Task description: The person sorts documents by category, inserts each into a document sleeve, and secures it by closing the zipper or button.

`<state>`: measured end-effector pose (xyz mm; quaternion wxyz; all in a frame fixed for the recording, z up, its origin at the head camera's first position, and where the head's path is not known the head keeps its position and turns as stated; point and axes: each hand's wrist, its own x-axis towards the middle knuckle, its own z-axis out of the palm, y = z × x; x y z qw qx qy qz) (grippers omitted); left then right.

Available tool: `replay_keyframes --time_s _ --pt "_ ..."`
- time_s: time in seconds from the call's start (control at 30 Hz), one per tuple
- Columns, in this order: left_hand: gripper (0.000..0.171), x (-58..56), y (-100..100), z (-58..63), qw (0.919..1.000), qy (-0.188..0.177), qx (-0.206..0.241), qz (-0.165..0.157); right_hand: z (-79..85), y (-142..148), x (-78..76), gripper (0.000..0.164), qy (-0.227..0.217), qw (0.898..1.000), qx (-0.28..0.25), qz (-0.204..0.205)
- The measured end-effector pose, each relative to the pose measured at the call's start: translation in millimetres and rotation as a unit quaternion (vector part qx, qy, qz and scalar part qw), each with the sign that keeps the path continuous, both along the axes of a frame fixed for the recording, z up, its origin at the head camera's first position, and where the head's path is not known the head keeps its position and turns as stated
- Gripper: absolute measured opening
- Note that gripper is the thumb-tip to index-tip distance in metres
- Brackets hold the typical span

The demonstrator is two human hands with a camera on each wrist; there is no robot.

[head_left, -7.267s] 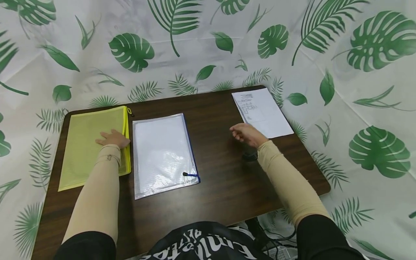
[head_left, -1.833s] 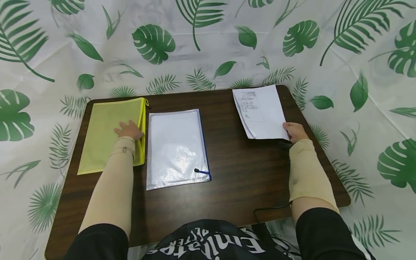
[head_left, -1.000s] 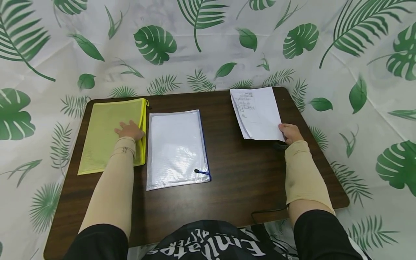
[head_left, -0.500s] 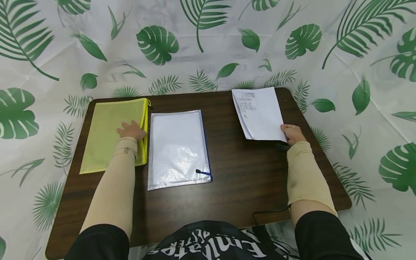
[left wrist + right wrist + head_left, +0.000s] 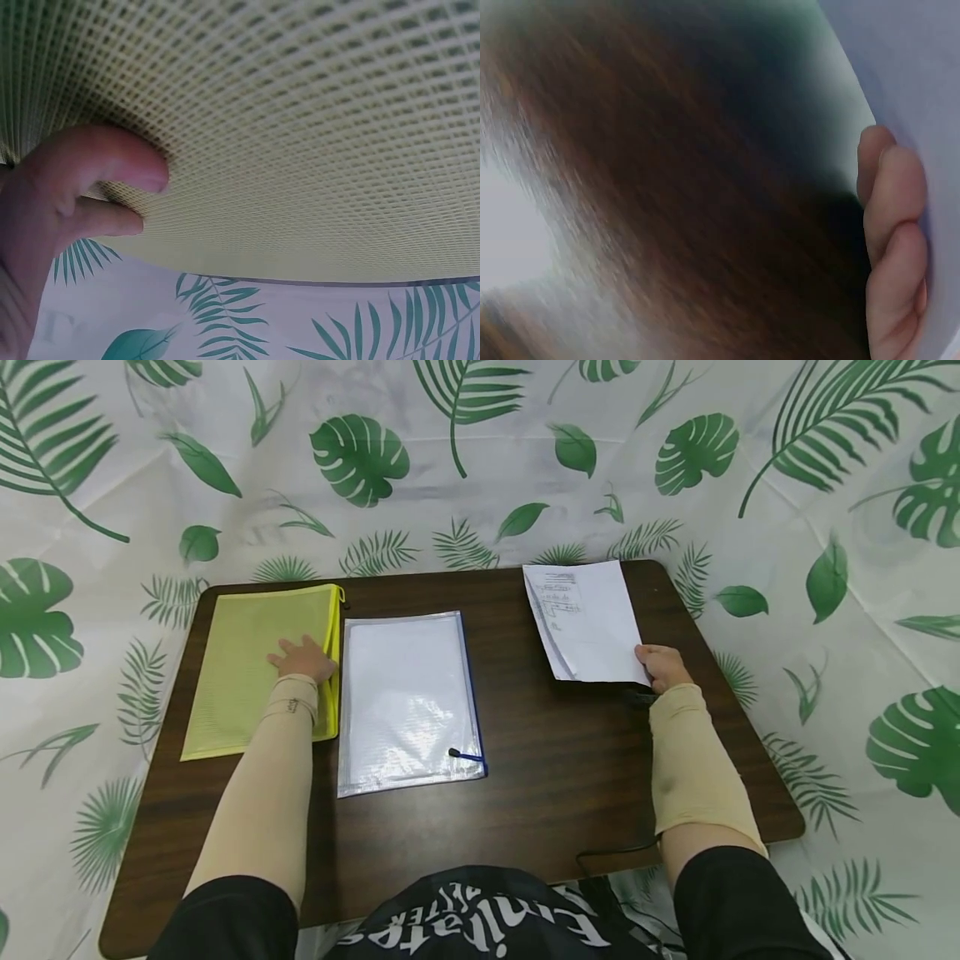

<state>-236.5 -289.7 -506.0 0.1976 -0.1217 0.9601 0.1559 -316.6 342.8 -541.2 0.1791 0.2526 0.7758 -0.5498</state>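
Observation:
On the left of the table lies a yellow mesh zip pouch (image 5: 243,635), and my left hand (image 5: 303,660) rests on its right part with fingers spread. The left wrist view shows those fingers (image 5: 112,161) against the mesh. At the right, my right hand (image 5: 663,667) pinches the near right corner of some white paper sheets (image 5: 596,631), with writing on the top one. The sheets' near edge looks slightly raised off the table. In the right wrist view, curled fingers (image 5: 896,232) sit under the paper (image 5: 922,75); the thumb is hidden there.
Between the two hands lies a clear zip pouch (image 5: 401,693) with a blue zipper edge and a dark pull tab (image 5: 467,755). The dark wooden table (image 5: 525,793) ends at a leaf-patterned cloth (image 5: 480,485). A black cable (image 5: 615,850) crosses the front edge near the right arm.
My right hand, earlier beside the paper sheets, now grips their near right corner. During the last second the sheets have shifted a little left with it. My left hand stays on the yellow pouch.

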Motion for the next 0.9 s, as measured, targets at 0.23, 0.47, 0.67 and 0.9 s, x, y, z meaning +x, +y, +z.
replay_keyframes --time_s 0.23,0.47,0.67,0.9 --pt "0.083 0.6 2.3 -0.7 1.0 -0.004 0.006 0.005 5.1 -4.5 -0.3 0.06 -0.002 1.0 -0.015 -0.004" --pt "0.085 -1.0 2.9 -2.2 0.9998 -0.007 0.018 0.01 9.8 -1.7 0.7 0.061 -0.011 1.0 -0.015 0.0" --pt "0.082 0.7 6.8 1.7 1.0 0.004 0.008 0.004 5.9 2.0 -0.7 0.062 -0.016 1.0 -0.014 -0.006" --pt "0.081 -2.2 3.3 -2.3 1.0 -0.006 -0.005 0.003 5.9 -10.1 -0.4 0.06 -0.027 0.999 0.017 0.016"
